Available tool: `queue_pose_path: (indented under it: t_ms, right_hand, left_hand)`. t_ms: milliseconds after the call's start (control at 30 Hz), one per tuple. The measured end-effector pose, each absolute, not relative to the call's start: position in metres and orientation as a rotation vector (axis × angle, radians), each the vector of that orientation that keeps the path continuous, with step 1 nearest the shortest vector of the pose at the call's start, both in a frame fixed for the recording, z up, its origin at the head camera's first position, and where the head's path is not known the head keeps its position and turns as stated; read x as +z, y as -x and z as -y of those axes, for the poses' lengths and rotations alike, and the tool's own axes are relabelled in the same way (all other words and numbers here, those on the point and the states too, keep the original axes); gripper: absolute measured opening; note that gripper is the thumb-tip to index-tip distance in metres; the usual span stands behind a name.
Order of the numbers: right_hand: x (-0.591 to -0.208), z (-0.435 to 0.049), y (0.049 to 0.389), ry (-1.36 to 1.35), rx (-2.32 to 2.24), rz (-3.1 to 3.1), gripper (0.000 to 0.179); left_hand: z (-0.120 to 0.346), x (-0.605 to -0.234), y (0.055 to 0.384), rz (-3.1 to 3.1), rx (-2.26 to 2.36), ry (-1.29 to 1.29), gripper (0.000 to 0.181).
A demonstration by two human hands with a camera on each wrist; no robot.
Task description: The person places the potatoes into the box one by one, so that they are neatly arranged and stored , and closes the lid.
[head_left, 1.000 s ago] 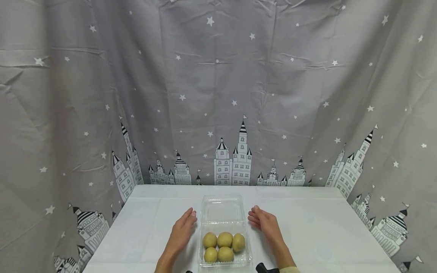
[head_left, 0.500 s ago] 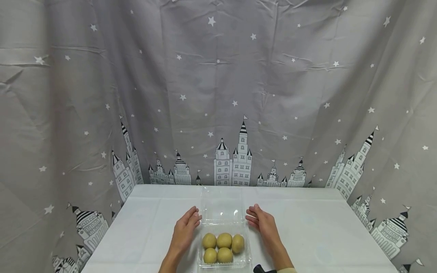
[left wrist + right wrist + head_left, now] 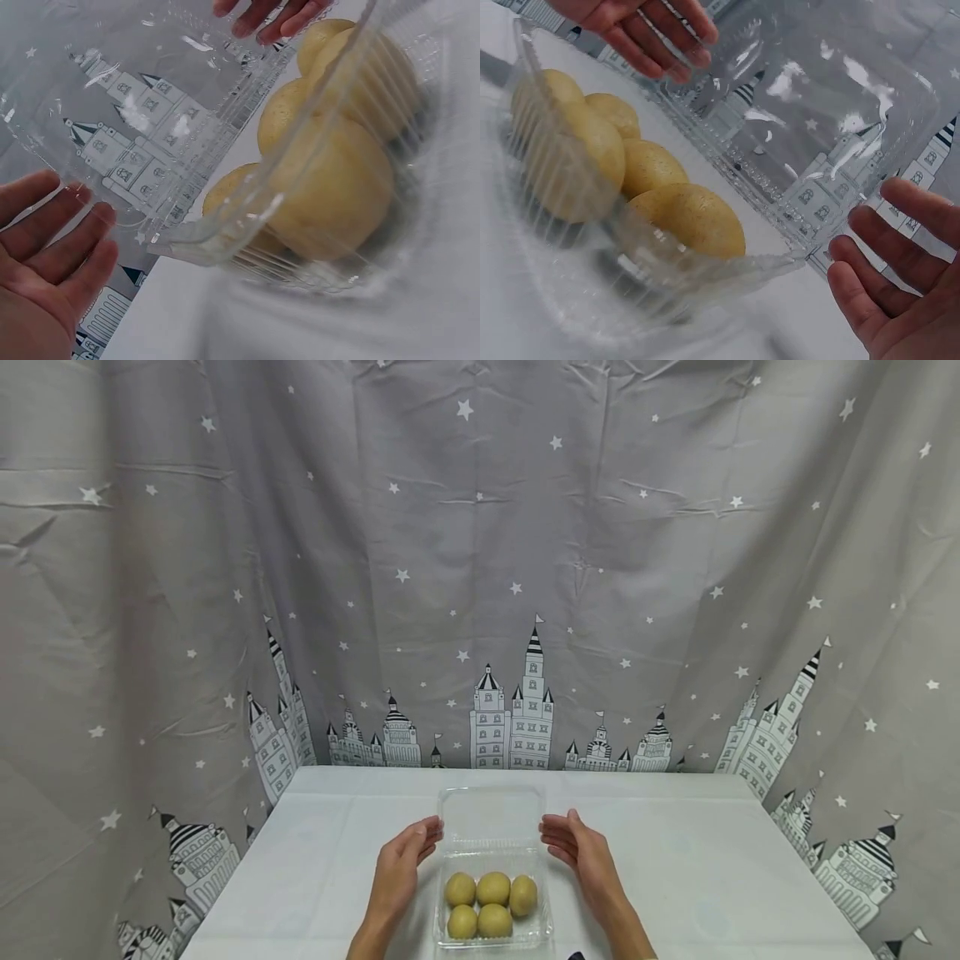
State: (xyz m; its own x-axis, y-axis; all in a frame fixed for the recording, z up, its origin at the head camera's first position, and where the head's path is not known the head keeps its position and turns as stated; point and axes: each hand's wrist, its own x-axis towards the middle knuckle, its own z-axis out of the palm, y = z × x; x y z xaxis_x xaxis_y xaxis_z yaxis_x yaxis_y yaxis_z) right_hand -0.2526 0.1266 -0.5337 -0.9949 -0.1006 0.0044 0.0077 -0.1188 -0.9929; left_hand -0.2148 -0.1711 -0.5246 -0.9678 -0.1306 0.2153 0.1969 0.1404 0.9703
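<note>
A clear plastic clamshell container (image 3: 536, 935) sits on the table, its tray holding several yellow potatoes (image 3: 493, 888). Its hinged lid (image 3: 491, 814) stands raised at the far side. My left hand (image 3: 397, 872) is at the lid's left side, fingers nearly straight, fingertips right at the edge. Opposite it, my right hand (image 3: 592, 864) has its fingertips by the lid's right edge, fingers also extended. In the left wrist view, fingers (image 3: 71, 244) overlap the lid's corner. The right wrist view shows gently bent fingers (image 3: 885, 262) beside the transparent lid (image 3: 810, 112).
A white cloth covers the table (image 3: 690, 860). Behind it hangs a grey curtain (image 3: 420, 527) printed with stars and castles, which also runs along both sides. Part of a black object (image 3: 576, 956) shows near my right wrist.
The lid has swung up from lying back and tilted toward me. Both hands have moved slightly inward at its sides. The tray and potatoes have stayed in place.
</note>
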Motion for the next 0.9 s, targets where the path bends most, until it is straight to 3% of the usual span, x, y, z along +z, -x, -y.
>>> queue_pose_path:
  t_ms: [433, 633, 900]
  right_hand:
    - [-0.538, -0.135, 0.225, 0.170, -2.067, -2.184, 0.049]
    - [-0.548, -0.144, 0.211, 0.255, -1.964, -2.173, 0.047]
    - [-0.558, -0.147, 0.204, 0.288, -1.921, -2.127, 0.060]
  left_hand:
    - [0.168, -0.535, 0.186, 2.305, -1.803, -0.121, 0.028]
    - [0.169, -0.541, 0.173, 2.371, -1.803, -0.113, 0.022]
    - [0.165, -0.551, 0.161, 2.380, -1.888, -0.148, 0.053]
